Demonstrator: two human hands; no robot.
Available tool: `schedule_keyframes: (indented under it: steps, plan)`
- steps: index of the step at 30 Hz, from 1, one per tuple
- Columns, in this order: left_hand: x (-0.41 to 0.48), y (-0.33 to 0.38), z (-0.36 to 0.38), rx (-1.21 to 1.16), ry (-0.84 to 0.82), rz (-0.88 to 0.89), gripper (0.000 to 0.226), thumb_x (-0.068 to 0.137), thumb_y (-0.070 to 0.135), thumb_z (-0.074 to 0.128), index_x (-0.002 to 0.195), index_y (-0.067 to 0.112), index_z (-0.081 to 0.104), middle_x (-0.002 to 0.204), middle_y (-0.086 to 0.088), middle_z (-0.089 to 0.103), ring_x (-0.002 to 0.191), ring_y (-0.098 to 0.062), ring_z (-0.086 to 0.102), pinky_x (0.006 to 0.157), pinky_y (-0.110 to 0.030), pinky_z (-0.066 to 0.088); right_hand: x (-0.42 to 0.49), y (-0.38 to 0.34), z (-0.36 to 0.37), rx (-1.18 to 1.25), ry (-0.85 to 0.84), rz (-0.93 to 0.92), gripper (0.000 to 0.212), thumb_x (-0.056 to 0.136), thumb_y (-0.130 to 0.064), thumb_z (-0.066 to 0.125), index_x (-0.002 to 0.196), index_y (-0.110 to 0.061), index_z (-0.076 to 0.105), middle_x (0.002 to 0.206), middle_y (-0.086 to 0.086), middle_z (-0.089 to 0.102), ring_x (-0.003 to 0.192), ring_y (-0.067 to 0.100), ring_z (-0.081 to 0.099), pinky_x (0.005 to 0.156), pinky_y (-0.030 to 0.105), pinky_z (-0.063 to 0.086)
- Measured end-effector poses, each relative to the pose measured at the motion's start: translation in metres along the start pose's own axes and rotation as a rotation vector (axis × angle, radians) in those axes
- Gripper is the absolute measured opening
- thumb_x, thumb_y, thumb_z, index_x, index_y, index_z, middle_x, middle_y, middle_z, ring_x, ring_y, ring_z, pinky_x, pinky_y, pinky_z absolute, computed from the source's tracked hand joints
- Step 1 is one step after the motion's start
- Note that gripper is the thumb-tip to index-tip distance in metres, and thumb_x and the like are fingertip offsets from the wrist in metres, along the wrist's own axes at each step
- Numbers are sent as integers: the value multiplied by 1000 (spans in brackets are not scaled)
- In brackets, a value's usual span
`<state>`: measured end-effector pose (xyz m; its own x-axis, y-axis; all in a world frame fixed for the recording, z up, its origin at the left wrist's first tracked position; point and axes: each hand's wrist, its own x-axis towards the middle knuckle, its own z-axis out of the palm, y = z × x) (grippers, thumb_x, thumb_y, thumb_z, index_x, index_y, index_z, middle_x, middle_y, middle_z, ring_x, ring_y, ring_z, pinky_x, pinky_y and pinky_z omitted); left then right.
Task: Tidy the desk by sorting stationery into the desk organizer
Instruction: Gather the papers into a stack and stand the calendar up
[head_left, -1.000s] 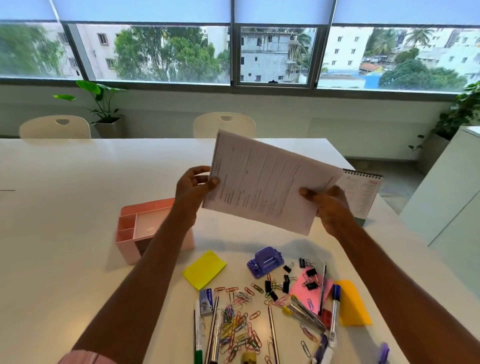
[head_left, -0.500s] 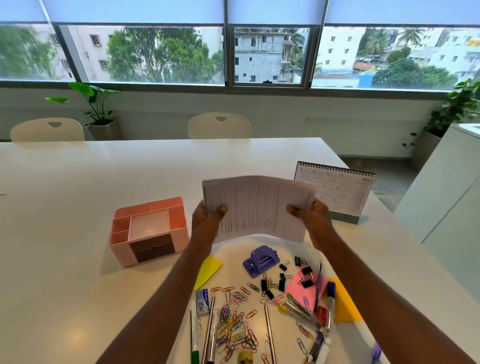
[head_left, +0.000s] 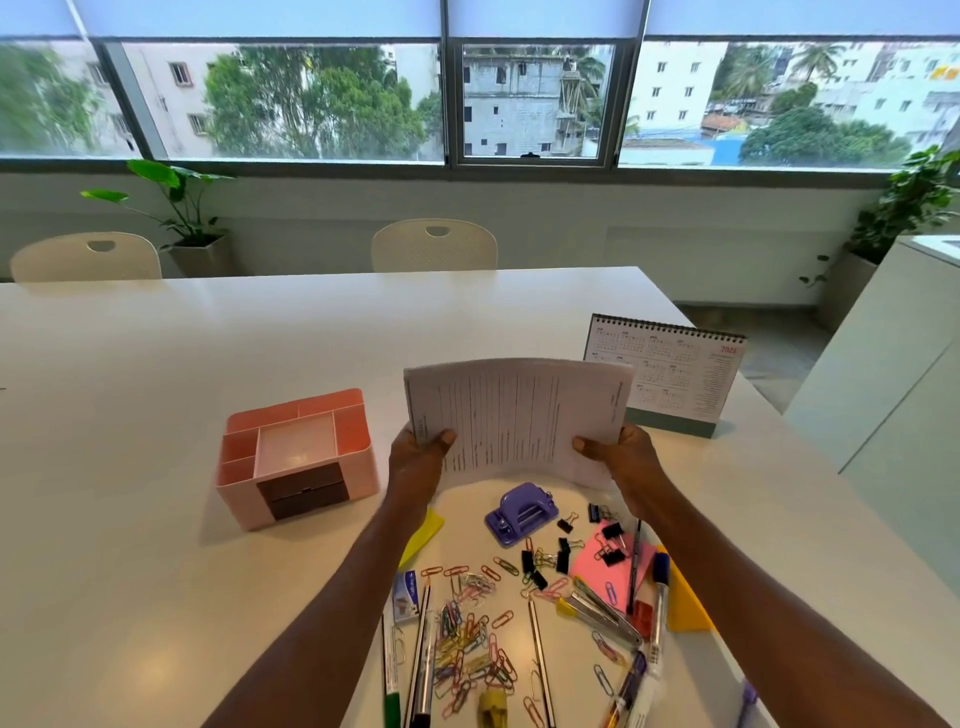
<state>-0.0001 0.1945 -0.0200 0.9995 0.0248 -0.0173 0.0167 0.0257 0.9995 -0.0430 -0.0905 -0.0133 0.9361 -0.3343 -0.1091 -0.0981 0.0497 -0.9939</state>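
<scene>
1. Hands: the left hand and right hand each pinch a lower corner of the bowed stack of printed white paper sheets, held upright above the white table.
2. The pink plastic desk organizer (compartments apparently empty, drawers shut) stands left of the sheets.
3. Coloured paper clips lie scattered nearer the person.
</scene>
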Motion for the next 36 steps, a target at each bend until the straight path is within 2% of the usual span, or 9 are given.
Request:
schedule_keyframes:
  steps: [5,9,14,20,23,26,29,31,36]
  plan:
    - [15,32,-4,183,49,154,22,101,5,60,121,16,61,113,-3,69,109,-27,68,76,-31,61,5,-37,-22,-28,-83,-96,34,89,0,77,120,-13,69,113,6,80,109,29,76,92,52,62]
    - [31,65,-16,337,78,266,24,94,4,62,116,12,62,110,-8,71,104,-32,69,85,-51,63,8,-78,-40,-199,-103,-230,25,90,-1,77,114,-4,72,106,13,80,98,32,79,86,48,66]
    - [43,101,-22,456,116,391,18,95,2,61,113,3,59,106,-14,70,99,-37,69,82,-54,63,1,-107,-40,-339,-142,-356,12,94,-9,76,106,-12,76,99,5,82,88,26,81,78,36,67]
    - [52,120,-30,559,121,517,15,97,4,59,112,4,59,102,-7,70,92,-32,70,72,-40,64,-3,-108,-29,-351,-109,-479,21,96,-22,74,115,-13,77,99,2,82,80,26,81,73,35,67]
    - [56,125,-36,586,80,540,16,101,7,58,116,6,60,104,-4,71,93,-29,73,74,-31,62,-4,-105,-24,-328,-69,-513,23,97,-24,75,114,-9,79,97,2,82,77,26,81,71,34,67]
    - [61,130,-42,583,104,521,19,98,18,61,114,8,62,104,-5,73,94,-30,75,78,-39,65,-6,-108,-19,-224,-77,-461,23,95,-19,77,112,-5,79,95,9,82,75,32,80,69,35,68]
    - [64,131,-43,508,285,464,26,93,31,70,113,16,62,111,0,72,97,-27,73,84,-49,65,-8,-109,-13,-111,-100,-372,21,92,-15,79,110,-3,78,94,16,81,73,32,79,67,33,67]
    - [63,124,-40,361,377,361,47,87,40,75,127,23,56,122,0,66,106,-24,70,85,-48,65,-9,-104,-8,-30,-93,-293,22,90,-12,80,109,-2,78,93,21,80,72,29,78,67,34,67]
    - [45,84,-10,60,372,-4,103,80,22,87,159,16,21,147,-17,39,130,-37,57,93,-55,63,-14,-80,12,159,-70,-111,18,90,-6,79,105,2,77,91,26,77,70,26,77,68,34,67]
